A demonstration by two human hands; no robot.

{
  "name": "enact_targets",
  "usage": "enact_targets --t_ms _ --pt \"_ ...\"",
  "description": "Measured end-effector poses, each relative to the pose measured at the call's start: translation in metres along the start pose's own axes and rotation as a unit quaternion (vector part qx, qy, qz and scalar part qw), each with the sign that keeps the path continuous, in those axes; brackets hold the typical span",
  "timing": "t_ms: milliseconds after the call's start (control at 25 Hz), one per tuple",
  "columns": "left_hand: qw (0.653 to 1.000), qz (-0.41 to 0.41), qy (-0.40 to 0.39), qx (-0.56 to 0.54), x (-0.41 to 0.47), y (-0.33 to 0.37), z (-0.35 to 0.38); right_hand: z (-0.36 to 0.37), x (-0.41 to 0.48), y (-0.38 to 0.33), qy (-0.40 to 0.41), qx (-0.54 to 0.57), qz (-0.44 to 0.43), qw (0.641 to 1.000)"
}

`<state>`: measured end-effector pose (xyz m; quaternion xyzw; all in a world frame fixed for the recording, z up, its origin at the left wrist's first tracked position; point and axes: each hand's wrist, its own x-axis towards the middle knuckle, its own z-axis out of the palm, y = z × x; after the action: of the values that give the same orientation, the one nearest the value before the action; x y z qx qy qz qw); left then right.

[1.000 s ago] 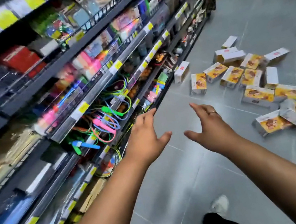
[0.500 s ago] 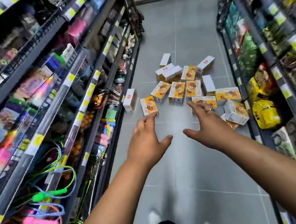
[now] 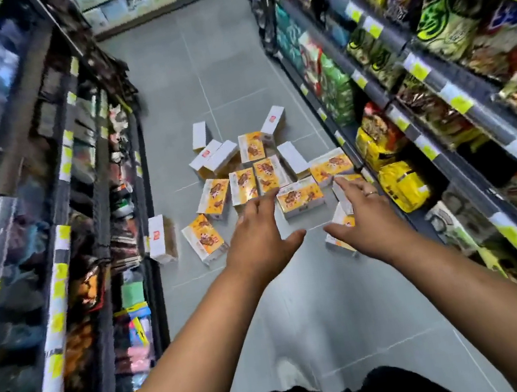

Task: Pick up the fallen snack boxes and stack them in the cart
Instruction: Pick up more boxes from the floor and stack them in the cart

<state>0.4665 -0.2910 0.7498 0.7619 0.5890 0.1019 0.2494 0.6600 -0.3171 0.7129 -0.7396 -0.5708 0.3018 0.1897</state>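
Left grip [image 3: 256,235]: fingers spread and relaxed, holding nothing. It is hovering above the grey tiled floor [image 3: 223,66], fingertips pointing at the heap.
Right grip [image 3: 368,215]: likewise spread and empty, a ring [image 3: 371,193] showing on one finger. It is hanging over the boxes nearest the right-hand shelf [image 3: 459,103], and I cannot tell whether it is touching any.
Nearest box: an orange-and-white rectangular cardboard snack box [image 3: 299,197] is lying printed face up between the two grips, and it looks the readiest to take.
Heap: the other snack boxes [image 3: 254,169] are lying scattered across the aisle floor, some face up, some showing white sides, several touching. A white-sided box [image 3: 161,240] is standing apart by the left shelf [image 3: 59,271].
Handling: probably light and stiff-walled yet crushable — gripping across the narrow sides, thumb against fingers, looks safer than pinching a flap. The glossy card may be a little slippery.
Cart: not showing in view.
Surroundings: stocked shelves are lining both sides — bright snack bags [image 3: 439,18] on the right.
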Motion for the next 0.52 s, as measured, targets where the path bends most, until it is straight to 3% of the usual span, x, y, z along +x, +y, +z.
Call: enact_targets --t_ms 240,520 --pt "0.990 0.104 -0.091 0.005 0.132 0.031 0.016 -0.026 0.076 0.047 0.064 0.069 0.117 0.989" --pt "0.975 0.149 -0.165 -0.002 0.277 0.098 0.089 -0.071 0.192 0.138 0.096 0.124 0.214 0.964"
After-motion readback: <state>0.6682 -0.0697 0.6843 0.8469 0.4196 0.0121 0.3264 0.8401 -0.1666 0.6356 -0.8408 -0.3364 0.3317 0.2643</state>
